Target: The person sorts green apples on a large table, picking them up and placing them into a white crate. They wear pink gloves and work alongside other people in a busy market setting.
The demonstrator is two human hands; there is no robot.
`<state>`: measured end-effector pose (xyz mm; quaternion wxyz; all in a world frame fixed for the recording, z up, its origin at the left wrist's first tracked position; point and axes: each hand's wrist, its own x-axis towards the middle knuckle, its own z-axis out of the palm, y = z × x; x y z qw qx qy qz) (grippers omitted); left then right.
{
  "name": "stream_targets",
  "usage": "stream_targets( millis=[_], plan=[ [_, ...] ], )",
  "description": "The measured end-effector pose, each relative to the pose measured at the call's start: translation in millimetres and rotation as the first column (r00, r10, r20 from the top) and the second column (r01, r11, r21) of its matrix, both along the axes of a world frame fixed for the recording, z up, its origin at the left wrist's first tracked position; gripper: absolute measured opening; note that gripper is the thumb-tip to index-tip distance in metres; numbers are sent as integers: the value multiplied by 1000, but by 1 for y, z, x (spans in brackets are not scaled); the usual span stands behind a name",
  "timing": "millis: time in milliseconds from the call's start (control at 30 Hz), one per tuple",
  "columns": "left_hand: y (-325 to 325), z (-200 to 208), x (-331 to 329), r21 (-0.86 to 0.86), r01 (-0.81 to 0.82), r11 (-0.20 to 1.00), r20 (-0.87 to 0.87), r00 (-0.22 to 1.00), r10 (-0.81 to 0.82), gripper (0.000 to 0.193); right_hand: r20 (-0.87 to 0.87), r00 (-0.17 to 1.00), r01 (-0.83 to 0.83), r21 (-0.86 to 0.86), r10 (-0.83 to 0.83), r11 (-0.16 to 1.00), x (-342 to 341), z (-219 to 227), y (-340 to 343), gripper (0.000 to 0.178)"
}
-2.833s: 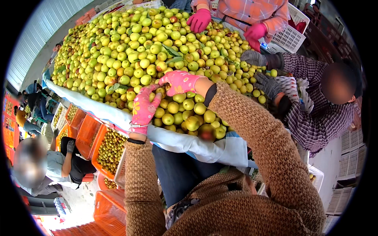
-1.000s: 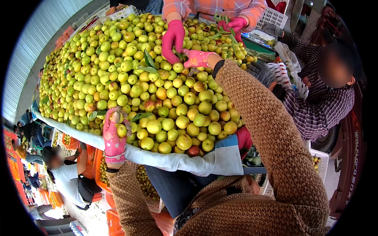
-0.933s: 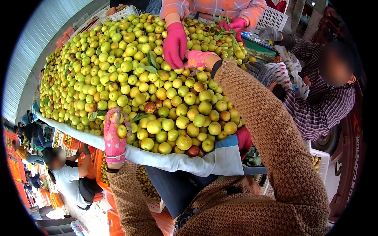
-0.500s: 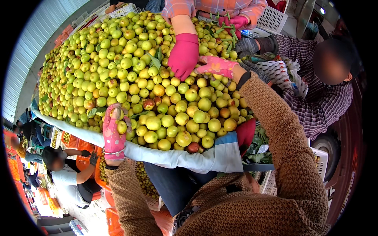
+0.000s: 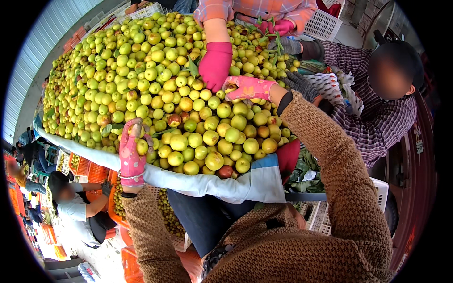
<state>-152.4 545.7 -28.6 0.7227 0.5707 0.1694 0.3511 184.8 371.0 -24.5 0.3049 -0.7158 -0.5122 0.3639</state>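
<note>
A large heap of yellow-green jujubes [image 5: 155,75], some with red-brown patches, fills the cloth-edged table before me. My left hand [image 5: 133,155], in a pink dotted glove, is at the heap's near left edge with its fingers closed round a jujube [image 5: 141,147]. Stretched over the right part of the heap, my right hand [image 5: 252,88] wears a pink patterned glove; its thumb and fingers curl about another jujube [image 5: 230,87], partly hidden. Close beside it, a co-worker's deep pink gloved hand [image 5: 216,66] reaches down into the fruit.
A light blue cloth [image 5: 203,185] edges the heap. At the right, a person in a checked shirt [image 5: 363,108] has grey gloves and foam netting [image 5: 326,87]. Leaves [image 5: 306,174] lie in a tray by my right arm. Orange crates [image 5: 96,172] and another worker [image 5: 78,207] are lower left.
My right hand has drawn slightly left, its fingers curling round a jujube. The left still holds its jujube. The view has shifted a little, and the co-worker's pink glove stays close to my right hand.
</note>
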Motion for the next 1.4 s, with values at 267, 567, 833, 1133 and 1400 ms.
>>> stream_targets(
  millis=[267, 567, 833, 1133, 1400],
  plan=[
    [0, 0, -2, 6, -1, 1000, -8, 1000, 1, 29, -82, 996, 35, 2, -35, 999, 3, -5, 9, 53],
    [0, 1, 0, 14, -6, 1000, -16, 1000, 7, 30, -150, 988, -26, -12, 24, 1000, 20, -12, 7, 47],
    [-1, 3, 1, -3, 12, 1000, 3, 1000, -12, 28, -103, 981, -176, -111, 164, 978, -16, 27, 8, 41],
    [-2, 2, 2, 32, -20, 999, -32, 999, 21, 32, 54, 943, -293, -343, 330, 893, -46, 43, 31, 45],
    [0, 1, -4, 28, -23, 999, -14, 1000, 23, 31, 77, 884, -383, -445, 460, 810, -74, 55, 30, 53]
  ],
)
